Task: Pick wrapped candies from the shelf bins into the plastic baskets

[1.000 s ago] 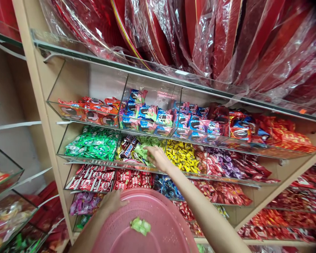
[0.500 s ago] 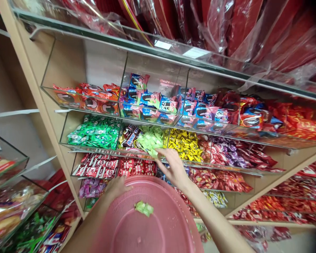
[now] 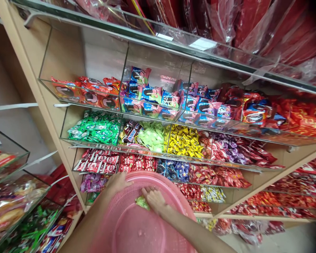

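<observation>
Left hand [image 3: 118, 182] clasps the pink basket [image 3: 137, 228]; right hand [image 3: 154, 198] loosely cups green candies [image 3: 140, 202].

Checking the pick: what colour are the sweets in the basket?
Light green sweets in the pink basket; head view.

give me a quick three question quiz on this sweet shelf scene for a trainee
1. True or false: the left hand grips the rim of the pink basket.
2. What does the right hand touch inside the basket? A) yellow sweets B) pale green sweets C) red wafer bars
3. Short answer: what colour are the shelf sweets between the pale green pile and the purple ones?

Key: 1 true; 2 B; 3 yellow.
</observation>
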Available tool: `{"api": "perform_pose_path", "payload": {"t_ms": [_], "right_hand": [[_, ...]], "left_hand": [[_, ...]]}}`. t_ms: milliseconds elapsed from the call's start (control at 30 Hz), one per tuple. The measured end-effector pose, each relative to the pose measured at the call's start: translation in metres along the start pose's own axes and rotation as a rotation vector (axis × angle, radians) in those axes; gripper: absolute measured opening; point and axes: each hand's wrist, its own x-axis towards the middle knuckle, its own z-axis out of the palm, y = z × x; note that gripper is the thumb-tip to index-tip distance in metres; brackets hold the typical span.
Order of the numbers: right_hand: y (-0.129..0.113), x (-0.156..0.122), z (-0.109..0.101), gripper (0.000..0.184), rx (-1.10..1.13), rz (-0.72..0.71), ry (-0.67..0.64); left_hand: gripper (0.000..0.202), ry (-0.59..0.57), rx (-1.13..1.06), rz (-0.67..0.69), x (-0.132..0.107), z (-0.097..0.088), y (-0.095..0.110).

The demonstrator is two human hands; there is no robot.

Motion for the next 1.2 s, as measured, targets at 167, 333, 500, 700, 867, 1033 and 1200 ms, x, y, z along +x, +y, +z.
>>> {"api": "perform_pose_path", "payload": {"t_ms": [167,333,500,700,867,1033,1200], "right_hand": [[-0.005,0.000,0.005,0.027,0.043,0.089,-0.045],[-0.002,-0.006,-0.003,0.026,0.096,0.120,-0.064],[-0.001,0.001,0.003,0.018,0.125,-0.063,0.025],[-0.006,0.013,0.022,0.016,0.058,-0.152,0.057],[-0.009,0.011,0.022,0.016,0.068,-0.084,0.039],[-0.011,0.005,-0.024,0.022,0.098,-0.097,0.145],[0.015,0.002,-0.131,0.026,0.057,-0.063,0.519]], "left_hand": [[0.058,0.003,-0.005,0.007,-0.001,-0.001,0.000],[0.064,0.009,-0.007,0.011,0.000,0.002,-0.001],[0.064,0.010,-0.010,0.013,0.001,0.003,-0.001],[0.056,0.027,0.012,0.022,0.000,0.003,-0.002],[0.054,0.027,0.001,0.028,-0.001,0.002,-0.002],[0.049,0.029,-0.006,0.024,0.001,0.004,-0.004],[0.052,0.026,-0.022,0.041,0.002,0.006,-0.006]]}}
